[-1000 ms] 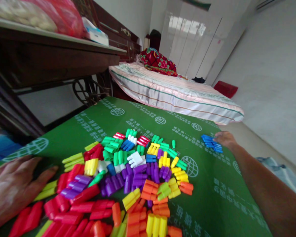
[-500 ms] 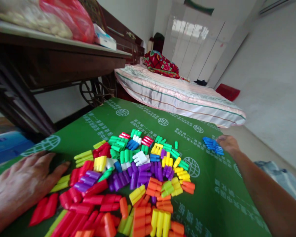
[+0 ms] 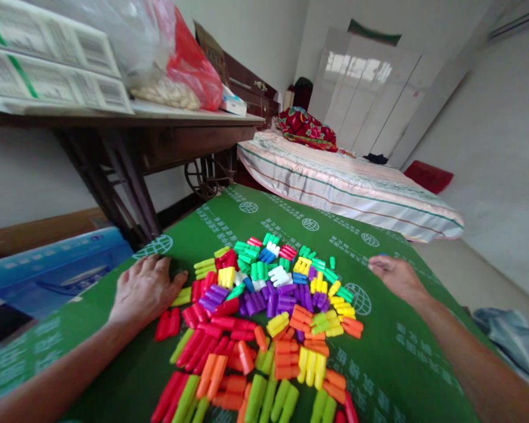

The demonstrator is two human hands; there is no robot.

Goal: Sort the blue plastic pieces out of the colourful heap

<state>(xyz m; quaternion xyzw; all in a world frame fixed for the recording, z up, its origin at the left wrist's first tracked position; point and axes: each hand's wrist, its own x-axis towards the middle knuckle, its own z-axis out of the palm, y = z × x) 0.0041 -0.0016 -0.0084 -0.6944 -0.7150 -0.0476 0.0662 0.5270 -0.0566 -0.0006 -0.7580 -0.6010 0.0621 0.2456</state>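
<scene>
A heap of coloured plastic pieces [image 3: 273, 305] in red, orange, yellow, green, purple, blue and white lies spread over a green printed cloth [image 3: 405, 364]. My left hand [image 3: 143, 291] rests flat on the cloth at the heap's left edge, fingers apart. Its thumb is next to a yellow-green piece [image 3: 181, 297] and red pieces [image 3: 167, 324] lie just below it. My right hand [image 3: 394, 276] is at the heap's far right, palm down. Its fingers bend over a small group of blue pieces [image 3: 381, 255], of which only a sliver shows.
A dark wooden table [image 3: 167, 126] stands at the left with boxes [image 3: 48, 59] and a red bag [image 3: 194, 70] on it. Behind the cloth is a bed [image 3: 348, 182] with a striped cover. A blue box [image 3: 48, 270] lies at the left.
The view has pulled back and up, so more of both arms shows. My right hand has slid left over the blue pieces, hiding them. My left hand still lies flat beside the heap.
</scene>
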